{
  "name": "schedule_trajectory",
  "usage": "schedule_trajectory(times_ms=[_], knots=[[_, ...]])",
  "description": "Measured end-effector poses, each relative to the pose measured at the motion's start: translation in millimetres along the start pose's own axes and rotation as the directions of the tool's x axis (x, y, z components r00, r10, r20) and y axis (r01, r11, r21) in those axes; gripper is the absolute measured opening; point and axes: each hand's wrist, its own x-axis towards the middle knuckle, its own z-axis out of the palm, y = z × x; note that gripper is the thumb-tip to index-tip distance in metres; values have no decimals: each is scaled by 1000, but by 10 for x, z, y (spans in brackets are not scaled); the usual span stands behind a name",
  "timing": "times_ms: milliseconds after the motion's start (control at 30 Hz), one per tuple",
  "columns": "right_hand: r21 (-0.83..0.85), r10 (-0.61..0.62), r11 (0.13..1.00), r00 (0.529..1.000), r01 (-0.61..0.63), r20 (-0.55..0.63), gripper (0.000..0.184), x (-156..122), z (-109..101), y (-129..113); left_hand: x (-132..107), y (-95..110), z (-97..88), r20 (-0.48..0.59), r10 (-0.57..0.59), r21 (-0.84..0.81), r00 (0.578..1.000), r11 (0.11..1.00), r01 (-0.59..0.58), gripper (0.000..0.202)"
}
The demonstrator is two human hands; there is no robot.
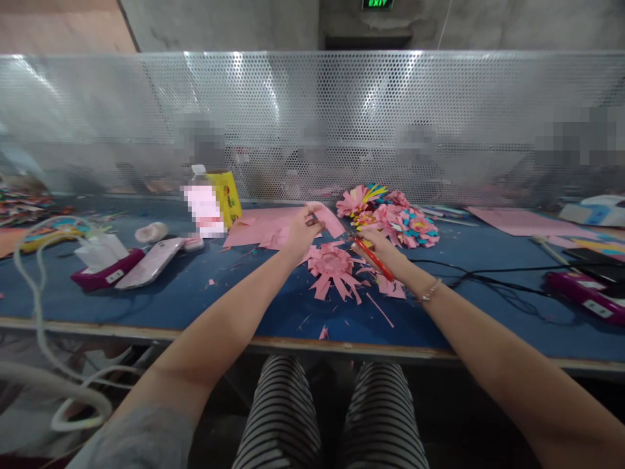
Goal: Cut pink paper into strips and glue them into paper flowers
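My left hand [300, 229] is closed in a pinch on a small pink paper piece [328, 219], held just above the blue table [195, 293]. My right hand [383, 251] grips red-handled scissors [374, 257], their tip pointing toward the paper piece. Below and between the hands lies a pink paper flower with fringed strips [334, 267]. Small pink scraps are scattered round it.
A heap of finished pink and multicoloured paper flowers [395, 215] lies behind my right hand. Pink sheets [266, 228], a yellow box [227, 195], a phone [153, 260] and a magenta device [105, 270] sit left. Black cable [488, 277] and another magenta device [586, 296] are right. Perforated metal screen behind.
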Motion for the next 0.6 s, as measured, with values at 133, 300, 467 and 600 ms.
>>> schedule_trajectory(times_ms=[133,300,467,600], knots=[[-40,-71,997,997,70,-39,42,6,-2,30,9,-19,-6,12,14,-2,1000,1000,-14,41],[-89,-94,992,993,88,-70,38,16,6,76,13,-32,-14,16,18,-3,1000,1000,-18,40],[-90,-101,992,986,89,-130,37,41,20,122,14,3,-2,-39,-9,-52,999,999,7,39],[-73,-34,997,995,27,-92,38,17,-6,100,14,50,-1,-81,5,-97,997,995,-13,40]])
